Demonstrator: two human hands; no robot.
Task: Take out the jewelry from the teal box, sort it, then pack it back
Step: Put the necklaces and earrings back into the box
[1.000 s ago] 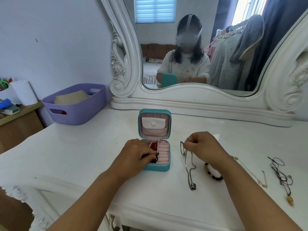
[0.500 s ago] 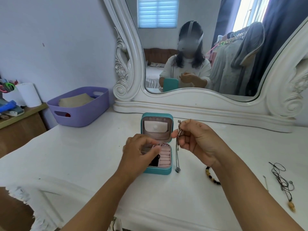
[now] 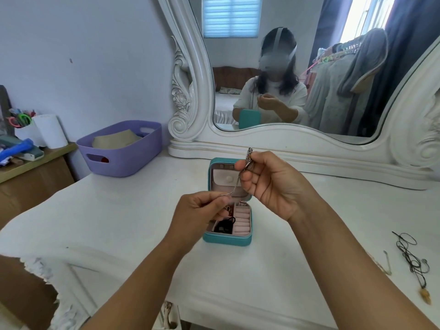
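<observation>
- The silver chain necklace [image 3: 234,184] hangs stretched between both hands, above the open teal jewelry box [image 3: 227,239].
- The right hand [image 3: 269,184] pinches its upper end, bunched at the fingertips; the left hand [image 3: 200,213] pinches the lower end.
- It looks light, limp and thin (likely quick to tangle), so holding it at both ends suits it.
- A black cord necklace [image 3: 410,256] lies well apart on the white dressing table [image 3: 119,222].

We see the box [image 3: 227,239] at table [image 3: 119,222] centre, lid up, w/ the mirror [image 3: 297,144] behind it. Basket [image 3: 121,148] sits rear left. Both hands, left [image 3: 197,213] and right [image 3: 269,182], hold the chain [image 3: 234,186] above the box. Cord necklace [image 3: 413,258] lies far right on the table.
</observation>
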